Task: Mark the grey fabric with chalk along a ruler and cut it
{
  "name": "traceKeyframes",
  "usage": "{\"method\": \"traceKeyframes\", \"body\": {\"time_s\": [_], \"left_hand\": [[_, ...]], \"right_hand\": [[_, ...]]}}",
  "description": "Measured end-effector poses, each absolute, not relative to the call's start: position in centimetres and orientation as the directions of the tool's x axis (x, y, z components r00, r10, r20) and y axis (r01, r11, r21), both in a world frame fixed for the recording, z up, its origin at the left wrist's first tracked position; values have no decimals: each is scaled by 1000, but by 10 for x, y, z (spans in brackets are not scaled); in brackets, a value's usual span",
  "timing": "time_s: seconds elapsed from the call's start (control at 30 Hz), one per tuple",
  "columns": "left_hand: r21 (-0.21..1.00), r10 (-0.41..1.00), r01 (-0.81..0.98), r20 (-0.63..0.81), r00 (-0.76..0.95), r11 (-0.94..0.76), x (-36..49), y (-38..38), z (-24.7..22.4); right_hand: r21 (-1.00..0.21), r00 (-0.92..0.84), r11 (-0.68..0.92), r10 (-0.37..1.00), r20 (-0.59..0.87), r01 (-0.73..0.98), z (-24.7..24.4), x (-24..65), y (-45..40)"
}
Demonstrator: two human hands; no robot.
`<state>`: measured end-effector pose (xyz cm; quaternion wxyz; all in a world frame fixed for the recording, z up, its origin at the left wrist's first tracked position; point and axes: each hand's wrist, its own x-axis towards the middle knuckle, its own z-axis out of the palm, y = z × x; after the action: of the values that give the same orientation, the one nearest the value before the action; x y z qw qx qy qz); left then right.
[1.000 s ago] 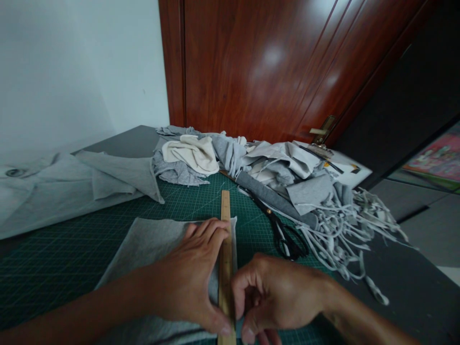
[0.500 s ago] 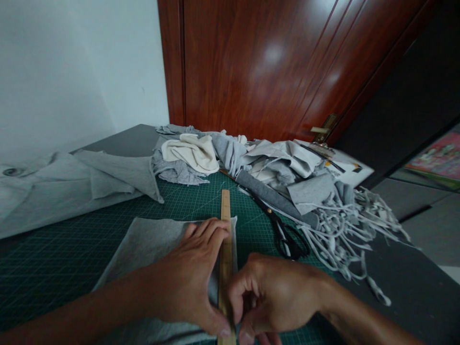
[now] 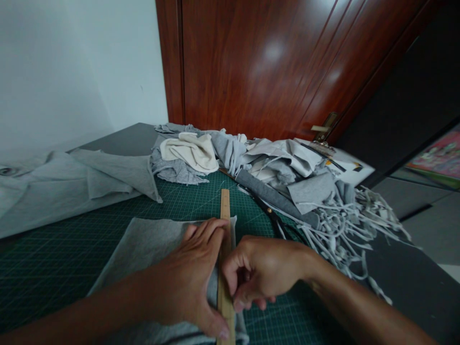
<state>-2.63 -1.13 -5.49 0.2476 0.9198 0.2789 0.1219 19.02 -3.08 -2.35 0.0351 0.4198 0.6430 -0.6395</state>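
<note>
A wooden ruler [image 3: 225, 206] lies lengthwise over a piece of grey fabric [image 3: 151, 239], close to the fabric's right edge. With fingers and thumb spread, my left hand [image 3: 196, 273] presses down on the fabric, its fingertips and thumb tip resting on the ruler. My right hand [image 3: 264, 268] is closed in a pinch against the ruler's right side, over the fabric edge. Whatever those fingers hold is hidden. Beneath the fabric is a green gridded cutting mat [image 3: 57, 268].
Black-handled scissors [image 3: 275, 218] lie beyond my right hand, partly covered by it. Heaped fabric scraps [image 3: 280, 163] and thin cut strips [image 3: 345, 235] cover the back and right. More grey fabric [image 3: 75, 182] lies at left. A clipboard [image 3: 352, 165] is at back right.
My right hand has slid away from me along the ruler's right edge, uncovering the fabric's near corner and covering part of the scissors. My left hand stays in place on the ruler.
</note>
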Motion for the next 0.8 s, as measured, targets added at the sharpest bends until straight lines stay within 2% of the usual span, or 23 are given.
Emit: {"method": "traceKeyframes", "body": {"time_s": [0.1,0.33,0.8], "left_hand": [[512,567,446,100,818,-734,-27,-10,-56],[511,617,528,6,787,-678,-23,-13,-49],[486,583,506,9,813,-713,-22,-14,-42]], "right_hand": [[-825,-655,-180,527,-541,536,-29,197,-19],[-903,-711,-176,565,-418,391,-39,210,6],[-944,-646,-90,708,-285,318,-43,227,39]]}}
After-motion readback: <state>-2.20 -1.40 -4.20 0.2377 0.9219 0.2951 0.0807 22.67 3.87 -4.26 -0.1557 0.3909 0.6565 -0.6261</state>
